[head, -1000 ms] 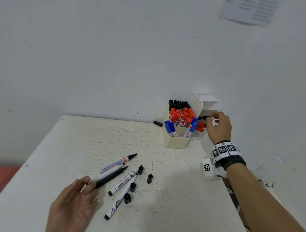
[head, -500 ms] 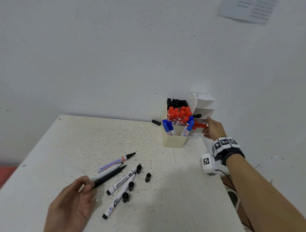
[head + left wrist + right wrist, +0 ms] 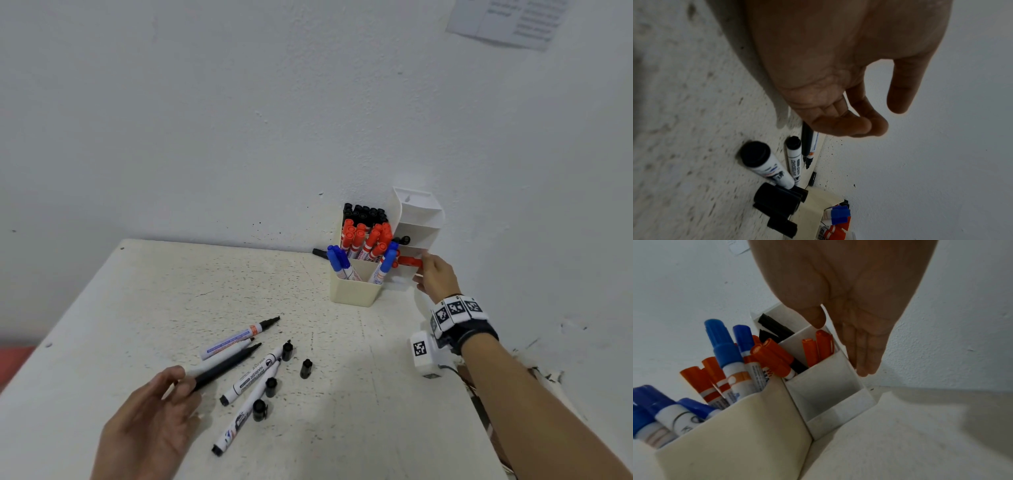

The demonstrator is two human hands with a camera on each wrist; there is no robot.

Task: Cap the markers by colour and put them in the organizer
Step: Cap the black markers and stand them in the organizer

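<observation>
Several uncapped markers lie on the white table [image 3: 137, 308]: a slim black marker [image 3: 226, 365], a blue-labelled one [image 3: 239, 337] and two white ones [image 3: 251, 375]. Loose black caps [image 3: 306, 368] lie beside them. My left hand [image 3: 180, 380] curls its fingers [image 3: 859, 126] over the black marker's rear end, with the thumb apart. My right hand [image 3: 433, 274] is flat against the side of the white tiered organizer [image 3: 416, 219], fingers [image 3: 865, 353] straight and holding nothing. Red markers [image 3: 818, 348] and black ones [image 3: 774, 326] sit in its tiers.
A cream cup [image 3: 354, 291] full of capped blue, red and black markers stands against the white organizer at the back by the wall. A black piece [image 3: 320, 253] lies at the wall's foot. The table's right edge runs under my right forearm.
My right hand let go of a black marker in the white organizer and sank lower beside it. My left hand's fingers closed onto the black marker's end.
</observation>
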